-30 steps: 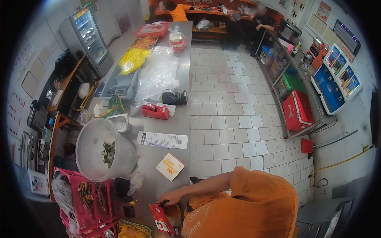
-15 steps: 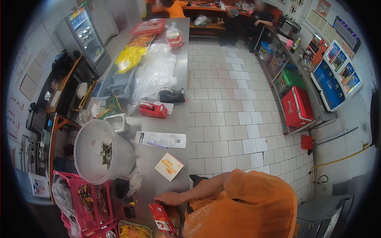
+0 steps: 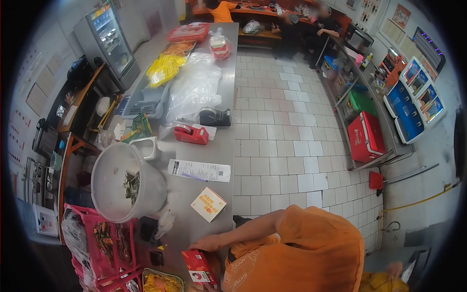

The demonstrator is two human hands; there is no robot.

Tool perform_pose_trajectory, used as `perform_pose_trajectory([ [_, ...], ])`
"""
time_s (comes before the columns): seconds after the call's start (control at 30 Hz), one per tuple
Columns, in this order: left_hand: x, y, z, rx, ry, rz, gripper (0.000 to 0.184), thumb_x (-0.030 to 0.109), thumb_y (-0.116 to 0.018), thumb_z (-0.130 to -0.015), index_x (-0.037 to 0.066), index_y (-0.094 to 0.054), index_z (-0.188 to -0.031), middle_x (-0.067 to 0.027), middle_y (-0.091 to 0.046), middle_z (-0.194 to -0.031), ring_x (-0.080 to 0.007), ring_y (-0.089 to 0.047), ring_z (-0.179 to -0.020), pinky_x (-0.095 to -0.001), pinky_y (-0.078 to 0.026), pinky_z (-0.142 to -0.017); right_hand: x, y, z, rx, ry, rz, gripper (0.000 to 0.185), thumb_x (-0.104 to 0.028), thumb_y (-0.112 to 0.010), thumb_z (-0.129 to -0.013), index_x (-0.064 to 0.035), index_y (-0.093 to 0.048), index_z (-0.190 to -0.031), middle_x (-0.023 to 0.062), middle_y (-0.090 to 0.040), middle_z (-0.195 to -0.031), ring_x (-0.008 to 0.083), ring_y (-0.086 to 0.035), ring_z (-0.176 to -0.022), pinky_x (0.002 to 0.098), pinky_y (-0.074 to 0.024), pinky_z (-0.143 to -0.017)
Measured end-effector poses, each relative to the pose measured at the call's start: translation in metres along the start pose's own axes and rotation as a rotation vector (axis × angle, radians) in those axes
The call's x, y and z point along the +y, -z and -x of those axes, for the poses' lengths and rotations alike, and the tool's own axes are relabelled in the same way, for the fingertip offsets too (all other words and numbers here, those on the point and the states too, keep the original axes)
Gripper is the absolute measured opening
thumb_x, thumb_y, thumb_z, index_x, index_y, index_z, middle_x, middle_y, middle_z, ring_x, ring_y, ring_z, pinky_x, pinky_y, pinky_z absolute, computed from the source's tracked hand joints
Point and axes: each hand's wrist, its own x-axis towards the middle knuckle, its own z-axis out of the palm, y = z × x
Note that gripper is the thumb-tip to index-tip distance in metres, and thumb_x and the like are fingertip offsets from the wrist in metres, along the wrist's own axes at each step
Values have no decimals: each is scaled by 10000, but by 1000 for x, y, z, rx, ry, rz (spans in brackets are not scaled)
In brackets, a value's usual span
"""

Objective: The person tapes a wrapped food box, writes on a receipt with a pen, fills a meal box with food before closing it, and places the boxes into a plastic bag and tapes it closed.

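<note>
Red printed carton (image 3: 198, 267), sitting at the near end of the steel counter (image 3: 187, 226), close to the right long edge where the person in the orange shirt (image 3: 301, 250) leans in. From my feed, the right hand (image 3: 206, 242) touches the carton's upper end; I can't tell whether the fingers pinch it or only rest there. The left hand (image 3: 210, 288) barely shows at the carton's lower end, cut by the frame, so I can't read its grip either.

Just up the counter, near that same right edge, I have a white carton with yellow lettering (image 3: 208, 204), then a printed receipt (image 3: 209, 171) with a pen (image 3: 194, 176) lying on it, and a red tape dispenser (image 3: 191, 134) farther along. Toward the left edge stands a translucent bucket (image 3: 156, 194) with green leaves (image 3: 131, 186) visible inside. Below it, at the near left corner, I see a pink basket (image 3: 91, 228) beside a tray (image 3: 183, 282) of yellow food (image 3: 163, 283).
</note>
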Motion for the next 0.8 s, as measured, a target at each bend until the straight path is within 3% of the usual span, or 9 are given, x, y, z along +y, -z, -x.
perform_pose_trajectory([
  [0.07, -1, -1, 0, 6, -14, -11, 778, 508, -599, -878, 178, -293, -1512, -220, -317, -1490, -453, -342, -1322, -560, -366, -1019, -8, 10, 0, -70, -5, 17, 399, -124, -460, -919, -48, -459, -1311, 235, -616, -1118, 400, -608, -1026, 469, -495, -863],
  [0.13, -1, 0, -1, 8, -26, -22, 779, 507, -600, -877, 178, -293, -1513, -221, -316, -1490, -454, -341, -1322, -561, -365, -1019, -17, 18, 0, -184, -122, -45, 461, -130, -530, -834, -40, -492, -1284, 254, -646, -1040, 423, -617, -989, 477, -485, -870],
  [0.23, -2, -1, -1, 17, -44, -43, 780, 505, -602, -877, 177, -293, -1513, -223, -314, -1491, -456, -340, -1322, -562, -364, -1019, -7, 17, -4, -199, -113, -131, 477, -122, -526, -807, -4, -513, -1269, 275, -641, -1043, 433, -607, -994, 488, -480, -864],
  [0.33, -3, 0, -2, 24, -97, -80, 781, 504, -604, -876, 177, -293, -1513, -225, -313, -1491, -458, -339, -1321, -562, -363, -1019, 7, 15, -5, -148, 77, -219, 428, -100, -488, -807, 30, -565, -1207, 281, -634, -1077, 437, -603, -997, 489, -472, -878],
  [0.47, -4, 1, -4, 48, -207, -159, 782, 501, -607, -875, 177, -293, -1514, -228, -310, -1492, -461, -338, -1321, -563, -362, -1019, -4, 8, -8, -50, -16, -356, 368, -129, -496, -824, 51, -600, -1128, 275, -632, -1075, 429, -593, -1015, 481, -462, -895],
  [0.57, -4, 1, -7, 74, -318, -262, 783, 500, -608, -875, 176, -292, -1514, -230, -309, -1492, -463, -337, -1321, -564, -361, -1019, -3, -11, -15, -97, -114, -141, 346, -208, -515, -866, 53, -619, -1068, 255, -632, -1067, 411, -584, -1036, 465, -453, -915],
  [0.67, -3, -3, -11, 95, -429, -337, 784, 498, -610, -874, 176, -292, -1514, -231, -307, -1493, -465, -336, -1321, -565, -361, -1019, 14, -29, -19, -13, 50, 75, 397, -309, -534, -903, 54, -618, -1039, 245, -632, -1035, 406, -586, -1019, 469, -453, -900],
  [0.77, -4, -2, -14, 111, -533, -426, 785, 497, -612, -874, 176, -292, -1515, -233, -306, -1493, -467, -335, -1321, -566, -360, -1019, -14, -6, -8, 18, -41, -35, 446, -305, -538, -928, 51, -569, -1194, 242, -633, -1055, 398, -592, -1018, 465, -454, -894],
  [0.8, -3, -1, -14, 112, -562, -446, 785, 496, -613, -873, 176, -292, -1515, -234, -305, -1494, -467, -335, -1321, -566, -360, -1019, -28, 12, 2, -64, -65, -142, 478, -285, -538, -936, 31, -500, -1292, 238, -629, -1093, 392, -589, -1035, 458, -451, -901],
])
